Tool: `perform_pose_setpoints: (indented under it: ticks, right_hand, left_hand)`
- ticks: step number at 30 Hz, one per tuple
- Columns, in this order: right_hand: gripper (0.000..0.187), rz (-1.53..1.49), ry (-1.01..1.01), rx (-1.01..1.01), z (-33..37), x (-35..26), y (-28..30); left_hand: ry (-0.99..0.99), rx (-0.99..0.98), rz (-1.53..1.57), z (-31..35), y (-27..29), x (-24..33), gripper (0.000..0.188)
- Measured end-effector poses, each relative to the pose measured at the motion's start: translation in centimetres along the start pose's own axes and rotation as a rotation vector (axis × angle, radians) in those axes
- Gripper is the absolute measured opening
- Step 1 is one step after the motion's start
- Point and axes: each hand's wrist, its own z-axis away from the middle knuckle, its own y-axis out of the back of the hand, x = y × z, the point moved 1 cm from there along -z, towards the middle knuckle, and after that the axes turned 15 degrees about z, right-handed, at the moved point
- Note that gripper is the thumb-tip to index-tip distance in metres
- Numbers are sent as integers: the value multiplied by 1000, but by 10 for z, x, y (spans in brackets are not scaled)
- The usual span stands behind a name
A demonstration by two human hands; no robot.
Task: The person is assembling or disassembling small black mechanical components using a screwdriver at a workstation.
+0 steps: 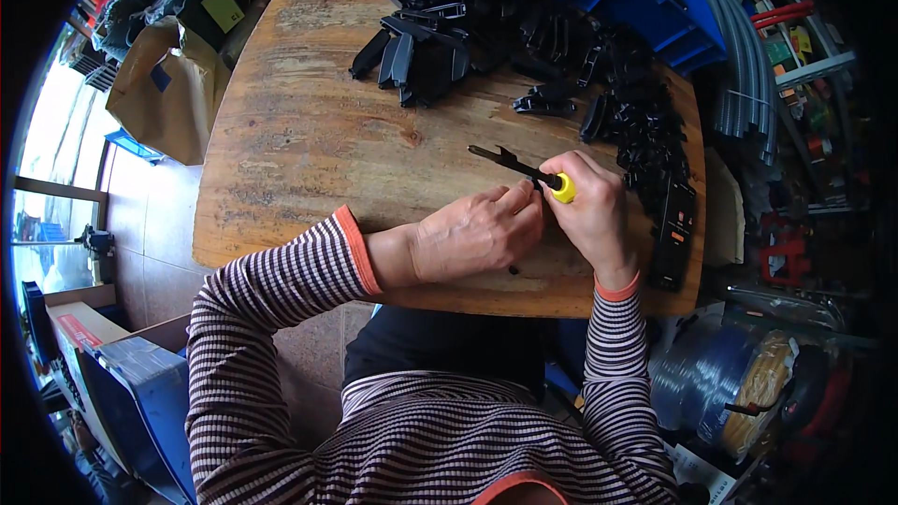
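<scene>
Paper bag (173, 93): open-topped, just beside the left edge of the wooden table (281, 164), perhaps kept there so the top stays free for handwork
Long black parts (426, 42): heaped at the far side, probably so they lie within reach without crowding the hands
Left hand (482, 232): palm down, fingers drawn together to a narrow pinch at the near end of the dark bar; the contact is hidden, so I cannot tell what they hold, though the pose suggests steadying
Dark bar (488, 154): slanting up and left beyond both grips, a small prong on its upper edge; whether it is all tool or partly a black part is unclear
Yellow-handled tool (563, 189): its yellow end at the right fingers, in line with the bar, just right of the left fingertips
Right hand (595, 210): curled firmly around the tool, seemingly for control
Small black parts (645, 122): strewn along the right edge, apart from the longer ones, maybe as a separate lot
Phone (673, 236): flat near the right edge, likely out of the way
</scene>
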Motion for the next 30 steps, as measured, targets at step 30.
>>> perform_pose_setpoints:
  ticks: [30]
  right_hand:
    - [13, -900, -97, 498, -33, -27, 13]
  left_hand:
    - [39, -51, 141, 2, 14, 14, 24]
